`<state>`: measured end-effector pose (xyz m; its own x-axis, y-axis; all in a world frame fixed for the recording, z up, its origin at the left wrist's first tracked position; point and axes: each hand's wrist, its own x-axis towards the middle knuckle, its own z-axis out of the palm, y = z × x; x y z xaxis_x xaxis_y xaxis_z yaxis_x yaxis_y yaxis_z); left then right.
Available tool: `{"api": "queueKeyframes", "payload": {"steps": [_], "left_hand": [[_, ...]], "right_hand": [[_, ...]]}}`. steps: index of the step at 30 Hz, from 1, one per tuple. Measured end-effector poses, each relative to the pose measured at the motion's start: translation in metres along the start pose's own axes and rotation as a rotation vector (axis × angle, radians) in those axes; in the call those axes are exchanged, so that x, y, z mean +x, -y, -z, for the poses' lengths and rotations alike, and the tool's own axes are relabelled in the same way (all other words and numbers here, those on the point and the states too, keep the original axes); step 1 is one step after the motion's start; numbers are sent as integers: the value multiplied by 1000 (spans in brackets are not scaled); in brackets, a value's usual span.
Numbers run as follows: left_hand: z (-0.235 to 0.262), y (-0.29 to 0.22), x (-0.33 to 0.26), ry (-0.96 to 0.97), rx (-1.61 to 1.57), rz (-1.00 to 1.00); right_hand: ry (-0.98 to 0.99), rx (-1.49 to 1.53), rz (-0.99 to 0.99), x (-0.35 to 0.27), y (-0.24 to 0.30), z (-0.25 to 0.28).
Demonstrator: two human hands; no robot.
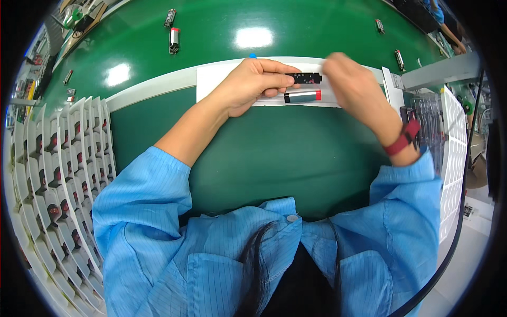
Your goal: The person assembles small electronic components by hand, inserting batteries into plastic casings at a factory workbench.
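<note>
Between its thumb and fingers, my left hand (pixel 247 85) pinches a small black circuit board (pixel 309 78) with tiny parts on its face. Just below the board lies a cylindrical battery (pixel 302 97) with a dark body and a red end, on a white sheet (pixel 211 79) at the table's far edge. Close to the board's right end is my right hand (pixel 353 87), smeared by motion. Its fingers are too blurred to show whether they hold anything. A red band (pixel 404 138) circles that wrist.
Beyond the sheet runs a green conveyor belt (pixel 211 31) carrying several battery-and-board units, one (pixel 174 40) at the upper left. Stacked white trays (pixel 63 174) with red-and-black parts stand at left. More trays (pixel 453 158) and a black cable (pixel 458 232) are at right. Another person's arm (pixel 453 37) shows upper right.
</note>
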<state>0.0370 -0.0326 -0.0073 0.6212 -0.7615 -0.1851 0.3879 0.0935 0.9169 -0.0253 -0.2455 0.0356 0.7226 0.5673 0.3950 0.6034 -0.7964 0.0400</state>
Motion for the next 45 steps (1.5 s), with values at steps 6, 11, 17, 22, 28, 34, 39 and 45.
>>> {"api": "queueKeyframes", "payload": {"steps": [6, 11, 17, 22, 28, 34, 39, 45], "left_hand": [[-8, 6, 4, -120, 14, -36], [-6, 5, 4, -106, -109, -4], [-1, 5, 5, -27, -129, -1], [3, 7, 6, -24, -118, 6], [3, 9, 6, -11, -87, -23], [1, 7, 4, -5, -44, -32], [-1, 7, 4, -16, -8, -10], [-5, 9, 1, -51, 29, -52]], "right_hand": [[-578, 1369, -845, -16, 6, 2], [-518, 1745, -926, -4, 19, -25], [-536, 1487, -927, -3, 26, -41], [-550, 1492, -919, -2, 26, -48], [-538, 1475, -908, -2, 27, -47], [-555, 1326, -840, -1, 27, -47], [-569, 1186, -770, -3, 29, -49], [-576, 1117, -757, -3, 33, -49]]}}
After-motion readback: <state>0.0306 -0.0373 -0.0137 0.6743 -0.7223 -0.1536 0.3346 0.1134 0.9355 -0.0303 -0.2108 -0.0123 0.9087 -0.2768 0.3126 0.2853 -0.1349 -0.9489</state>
